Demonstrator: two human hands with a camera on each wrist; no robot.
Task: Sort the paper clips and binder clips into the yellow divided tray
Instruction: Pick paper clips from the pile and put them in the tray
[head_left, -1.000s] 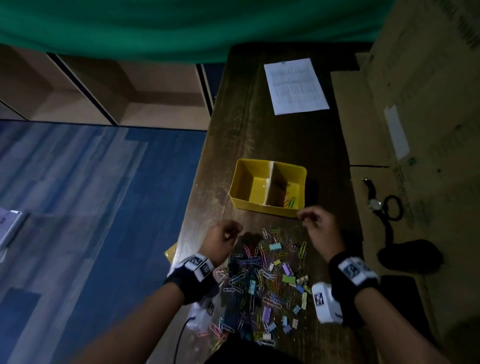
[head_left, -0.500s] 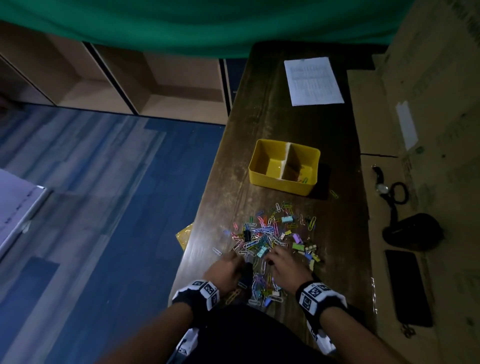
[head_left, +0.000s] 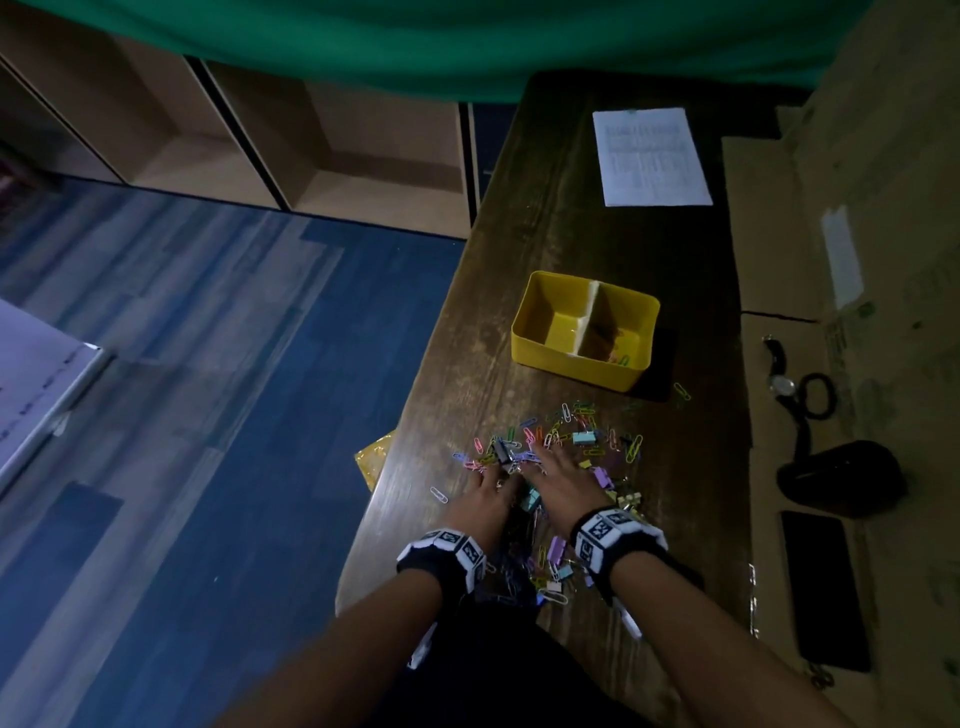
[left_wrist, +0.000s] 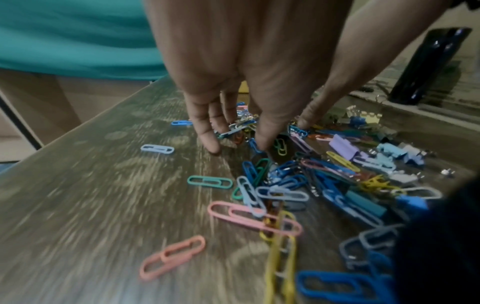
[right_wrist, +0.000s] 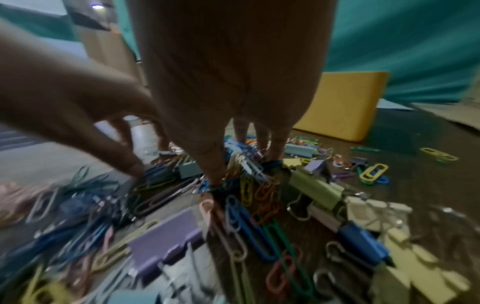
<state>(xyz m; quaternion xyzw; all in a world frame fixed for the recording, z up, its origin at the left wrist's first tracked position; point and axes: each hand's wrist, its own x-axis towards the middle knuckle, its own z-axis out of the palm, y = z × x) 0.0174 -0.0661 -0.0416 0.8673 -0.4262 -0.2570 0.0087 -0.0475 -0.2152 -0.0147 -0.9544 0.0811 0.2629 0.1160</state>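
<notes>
The yellow divided tray (head_left: 535, 340) stands on the dark wooden table, and its right compartment holds a few paper clips (head_left: 618, 358). A pile of coloured paper clips and binder clips (head_left: 587, 441) lies just in front of the tray. Both hands are side by side on the pile. My left hand (head_left: 493, 475) has its straight fingers (left_wrist: 211, 144) pressing the table and clips at the pile's left side. My right hand (head_left: 540, 462) has its fingers (right_wrist: 215, 172) pointing straight down onto the clips. Neither hand holds anything. The tray's front wall (right_wrist: 342, 107) shows beyond the right hand.
A printed sheet (head_left: 652, 156) lies at the table's far end. Cardboard (head_left: 831, 260) lies on the right, carrying a watch (head_left: 782, 384), a black pouch (head_left: 841, 478) and a phone (head_left: 823, 587). The table's left edge (head_left: 415, 415) drops to blue floor. One green clip (head_left: 681, 391) lies right of the tray.
My hands drew back from the far side of the pile near the tray to its near side. Now they have slid forward into its middle with fingers stretched out.
</notes>
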